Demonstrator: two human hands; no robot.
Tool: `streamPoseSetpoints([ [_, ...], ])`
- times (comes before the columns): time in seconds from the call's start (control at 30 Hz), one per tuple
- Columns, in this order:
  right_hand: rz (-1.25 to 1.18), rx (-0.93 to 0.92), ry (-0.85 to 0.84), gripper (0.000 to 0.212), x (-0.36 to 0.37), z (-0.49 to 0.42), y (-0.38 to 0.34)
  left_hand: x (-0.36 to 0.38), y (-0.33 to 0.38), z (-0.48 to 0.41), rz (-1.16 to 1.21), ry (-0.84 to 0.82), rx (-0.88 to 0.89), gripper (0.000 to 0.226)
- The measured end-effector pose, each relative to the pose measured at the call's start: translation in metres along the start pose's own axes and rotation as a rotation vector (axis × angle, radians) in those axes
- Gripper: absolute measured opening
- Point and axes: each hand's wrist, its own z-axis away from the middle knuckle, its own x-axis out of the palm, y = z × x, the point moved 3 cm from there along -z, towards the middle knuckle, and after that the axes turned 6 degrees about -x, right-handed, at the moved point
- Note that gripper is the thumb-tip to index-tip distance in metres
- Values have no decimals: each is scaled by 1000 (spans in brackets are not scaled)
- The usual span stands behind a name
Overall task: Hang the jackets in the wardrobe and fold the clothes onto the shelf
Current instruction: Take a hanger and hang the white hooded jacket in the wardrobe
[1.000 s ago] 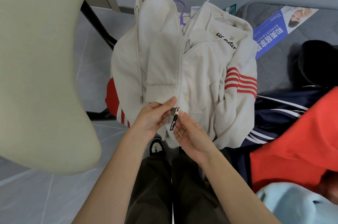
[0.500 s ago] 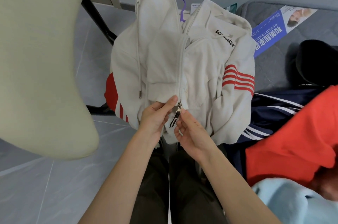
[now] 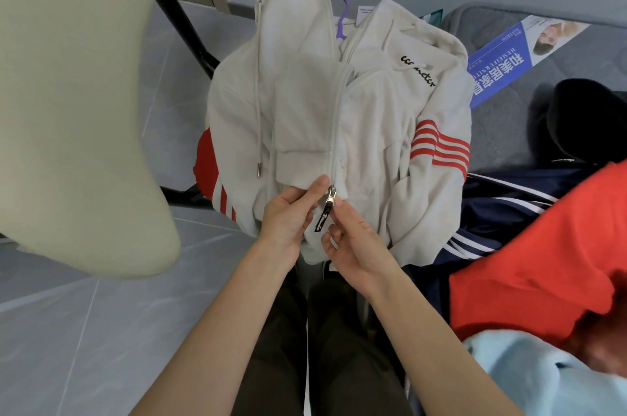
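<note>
The white hooded jacket (image 3: 373,130) lies front-up on a purple hanger (image 3: 340,16), draped partly over the edge of the grey bed (image 3: 509,137), with its hem toward the person and its hood away; a navy track jacket (image 3: 502,201) and a red garment (image 3: 559,239) lie just beside it on the right. Both hands meet at the hem: the left hand (image 3: 288,217) pinches the left front, its fingers (image 3: 314,189) narrow and touching the cloth right beside the zip slider (image 3: 331,195); the right hand (image 3: 359,242) is curled on the bottom of the right front just under the slider, though its exact hold is partly hidden. The black pull tab (image 3: 321,221) hangs loose between the two hands, pointing back toward the person (neither hand seems to hold it). The zip's long axis runs from the slider nearly straight away, up the chest toward the collar and hanger hook; so closing it would likely mean pulling away from the body along that line, and the right hand sits nearer the tab. Whether the teeth are engaged yet cannot be told.
</note>
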Motion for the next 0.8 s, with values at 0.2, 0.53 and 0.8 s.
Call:
streamPoseSetpoints([
  [0.2, -2, 28, -2, 21, -4, 0, -4, 3, -4, 4, 59, 22, -2, 12],
  [0.53, 24, 67, 7, 13, -10, 1, -9, 12, -4, 8, 160, 68, 17, 18],
  [0.8, 18, 54, -13, 10, -14, 2, -5, 8, -12, 4, 75, 104, 58, 33],
])
